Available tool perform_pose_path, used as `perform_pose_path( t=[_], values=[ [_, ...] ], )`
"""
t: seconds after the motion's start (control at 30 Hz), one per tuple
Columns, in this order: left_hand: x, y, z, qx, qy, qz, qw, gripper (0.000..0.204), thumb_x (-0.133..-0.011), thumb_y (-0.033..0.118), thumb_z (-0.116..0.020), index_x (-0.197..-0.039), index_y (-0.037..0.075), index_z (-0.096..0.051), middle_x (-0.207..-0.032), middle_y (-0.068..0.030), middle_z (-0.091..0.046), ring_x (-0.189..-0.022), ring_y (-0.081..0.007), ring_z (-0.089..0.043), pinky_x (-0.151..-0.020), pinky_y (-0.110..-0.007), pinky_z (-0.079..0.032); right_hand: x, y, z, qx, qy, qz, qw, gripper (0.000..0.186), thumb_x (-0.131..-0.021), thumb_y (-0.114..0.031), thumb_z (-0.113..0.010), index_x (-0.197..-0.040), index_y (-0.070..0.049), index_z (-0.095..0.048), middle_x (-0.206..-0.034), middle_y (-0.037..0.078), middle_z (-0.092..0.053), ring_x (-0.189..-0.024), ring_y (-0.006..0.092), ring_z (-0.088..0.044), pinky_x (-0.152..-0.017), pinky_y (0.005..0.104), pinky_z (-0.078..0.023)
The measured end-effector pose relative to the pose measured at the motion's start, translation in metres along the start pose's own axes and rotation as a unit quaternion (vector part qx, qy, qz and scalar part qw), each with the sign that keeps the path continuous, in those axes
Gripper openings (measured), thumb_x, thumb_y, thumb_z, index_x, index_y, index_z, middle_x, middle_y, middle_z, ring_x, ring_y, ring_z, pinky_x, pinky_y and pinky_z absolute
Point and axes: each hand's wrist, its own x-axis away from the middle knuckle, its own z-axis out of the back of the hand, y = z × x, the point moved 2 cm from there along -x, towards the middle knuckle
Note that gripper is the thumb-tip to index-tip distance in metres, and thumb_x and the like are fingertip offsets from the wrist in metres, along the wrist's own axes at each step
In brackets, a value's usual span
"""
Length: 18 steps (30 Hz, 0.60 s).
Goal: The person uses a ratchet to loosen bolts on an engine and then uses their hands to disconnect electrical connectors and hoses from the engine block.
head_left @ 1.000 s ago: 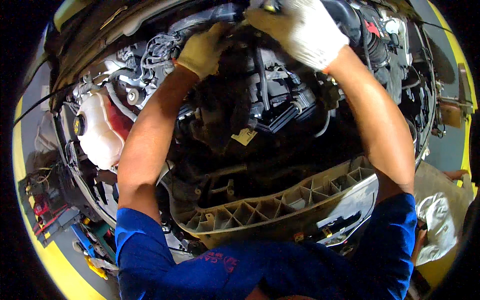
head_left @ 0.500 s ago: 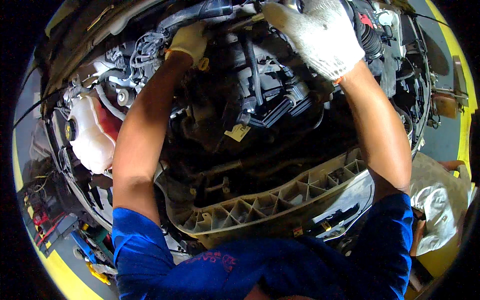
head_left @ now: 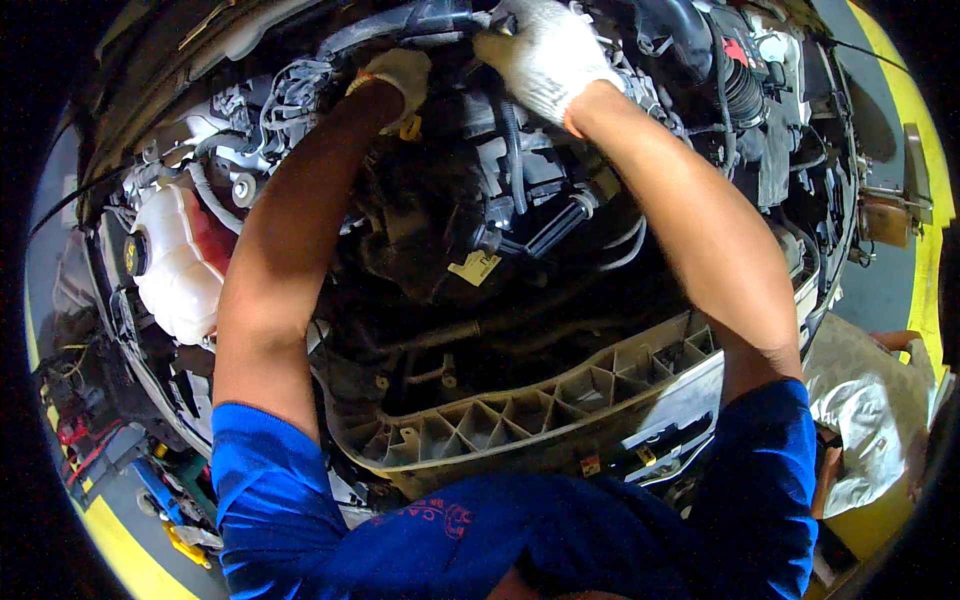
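An open car engine bay lies before me, and both my arms reach to its far side. My left hand (head_left: 403,77), in a white knit glove, is curled at the rear of the engine beside a dark hose (head_left: 400,22); what its fingers close on is hidden. A yellow loop handle (head_left: 411,127) shows just below that wrist. My right hand (head_left: 545,62), gloved likewise, is bent over the rear middle of the engine with thumb and fingers drawn together. Something dark shows at its fingertips, too small to name. Below it runs a ribbed black hose (head_left: 514,160).
A white coolant tank (head_left: 178,265) stands at the left. A ribbed plastic front crossmember (head_left: 540,408) spans the near side. At the right are a corrugated intake hose (head_left: 742,85) and a cloth-like cover (head_left: 865,430). Tools (head_left: 165,495) lie at lower left.
My right hand has moved left, closer to my left hand, uncovering the dark intake duct. My left hand has shifted slightly to the right.
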Motion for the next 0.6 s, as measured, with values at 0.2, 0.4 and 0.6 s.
perform_pose_path(
  t=[0.2, 0.4, 0.6],
  values=[
    [0.031, -0.006, 0.029, 0.093, 0.086, -0.049, 0.991, 0.034, -0.093, 0.014, -0.058, -0.124, 0.002, -0.068, -0.122, -0.0247, -0.069, -0.113, -0.0414, -0.068, -0.098, -0.047, -0.055, -0.029, 0.016, -0.045, -0.047, 0.016, 0.022, 0.999, 0.029, -0.087, -0.026, -0.072, -0.101, -0.002, -0.066, -0.094, 0.025, -0.069, -0.094, 0.0459, -0.065, -0.082, 0.0471, -0.053],
    [0.037, -0.054, 0.016, 0.240, 0.370, -0.137, 0.887, 0.036, -0.102, 0.034, -0.056, -0.120, 0.006, -0.070, -0.118, -0.0154, -0.073, -0.104, -0.0310, -0.069, -0.094, -0.040, -0.054, -0.044, -0.026, -0.049, 0.041, -0.035, 0.007, 0.999, 0.031, -0.087, -0.028, -0.069, -0.104, -0.002, -0.069, -0.107, 0.028, -0.071, -0.107, 0.0462, -0.066, -0.091, 0.0513, -0.053],
    [0.023, -0.036, 0.017, 0.206, 0.519, -0.159, 0.814, 0.035, -0.104, 0.037, -0.051, -0.114, 0.009, -0.069, -0.117, -0.0151, -0.072, -0.109, -0.0330, -0.067, -0.096, -0.042, -0.053, -0.058, -0.042, -0.054, 0.086, -0.111, -0.025, 0.990, 0.036, -0.092, -0.032, -0.063, -0.112, -0.003, -0.073, -0.116, 0.028, -0.070, -0.113, 0.0440, -0.066, -0.096, 0.0487, -0.053]
  ],
)
